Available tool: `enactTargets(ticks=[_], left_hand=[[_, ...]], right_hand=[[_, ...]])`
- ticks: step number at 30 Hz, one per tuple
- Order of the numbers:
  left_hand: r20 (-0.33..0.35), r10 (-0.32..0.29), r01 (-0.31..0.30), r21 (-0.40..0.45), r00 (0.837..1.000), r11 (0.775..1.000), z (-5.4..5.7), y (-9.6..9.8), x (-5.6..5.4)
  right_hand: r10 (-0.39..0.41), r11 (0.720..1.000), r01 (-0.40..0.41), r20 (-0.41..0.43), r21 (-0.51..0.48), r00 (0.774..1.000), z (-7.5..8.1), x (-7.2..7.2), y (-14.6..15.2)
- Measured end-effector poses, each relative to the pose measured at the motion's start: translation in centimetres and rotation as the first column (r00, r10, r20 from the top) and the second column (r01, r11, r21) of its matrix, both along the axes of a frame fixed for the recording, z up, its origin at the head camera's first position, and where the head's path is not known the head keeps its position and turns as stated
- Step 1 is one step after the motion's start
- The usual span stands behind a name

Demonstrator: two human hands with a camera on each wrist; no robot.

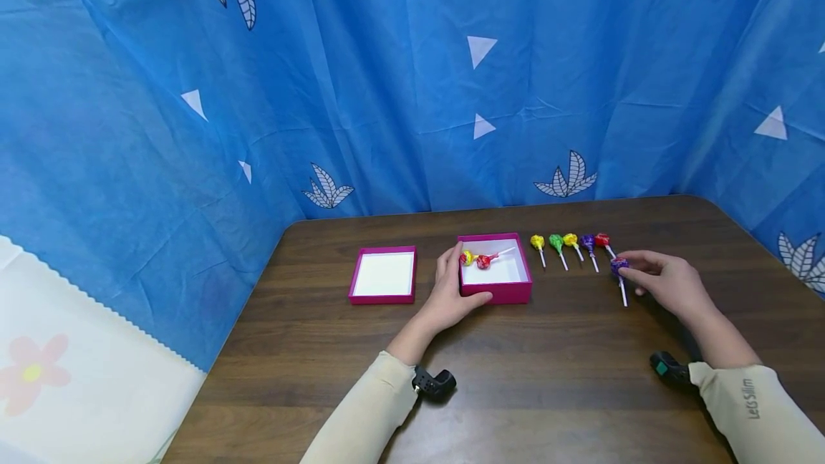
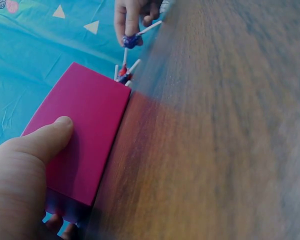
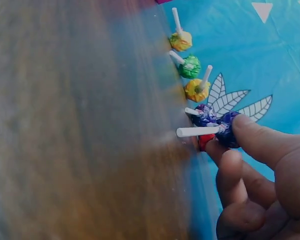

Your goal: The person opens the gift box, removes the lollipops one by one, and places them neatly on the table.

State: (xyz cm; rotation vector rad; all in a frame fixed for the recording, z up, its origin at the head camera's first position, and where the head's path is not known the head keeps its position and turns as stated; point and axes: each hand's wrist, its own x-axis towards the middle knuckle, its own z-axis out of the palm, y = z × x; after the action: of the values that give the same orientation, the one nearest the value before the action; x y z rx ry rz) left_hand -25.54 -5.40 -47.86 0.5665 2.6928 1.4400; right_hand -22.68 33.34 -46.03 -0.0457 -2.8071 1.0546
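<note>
My right hand (image 1: 667, 281) pinches a purple-wrapped lollipop (image 1: 619, 267) by its candy head between thumb and fingers; its white stick points toward me. In the right wrist view this lollipop (image 3: 229, 130) overlaps another purple one and a red one behind it. My left hand (image 1: 449, 292) grips the left side of an open magenta box (image 1: 509, 293), thumb on the front wall. The left wrist view shows that thumb (image 2: 57, 132) flat on the box's face. Inside the white-lined box lie a yellow-and-red lollipop (image 1: 467, 258) and a red lollipop (image 1: 484, 262).
Between the box and my right hand runs a row of lollipops: yellow (image 1: 538, 242), green (image 1: 556, 242), another yellow (image 1: 570, 240), purple (image 1: 588, 242) and red (image 1: 602, 239). Left of the box lies its magenta lid (image 1: 383, 299), white inside up. A blue curtain (image 1: 399, 92) hangs behind the wooden table (image 1: 309, 378).
</note>
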Motion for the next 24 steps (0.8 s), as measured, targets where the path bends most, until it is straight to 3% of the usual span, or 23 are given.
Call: enactTargets(ticks=[16,24], left_hand=[[0.009,0.001,-0.001,-0.002,1.0,1.0,0.28,0.06,0.05],[0.01,0.003,-0.003,-0.002,1.0,1.0,0.19,-0.01,0.07]], right_hand=[[0.048,0.997,-0.053,0.082,0.05,0.995,-0.45,-0.23,0.8],[0.069,0.997,-0.072,0.119,0.024,0.99,-0.39,-0.1,0.71]])
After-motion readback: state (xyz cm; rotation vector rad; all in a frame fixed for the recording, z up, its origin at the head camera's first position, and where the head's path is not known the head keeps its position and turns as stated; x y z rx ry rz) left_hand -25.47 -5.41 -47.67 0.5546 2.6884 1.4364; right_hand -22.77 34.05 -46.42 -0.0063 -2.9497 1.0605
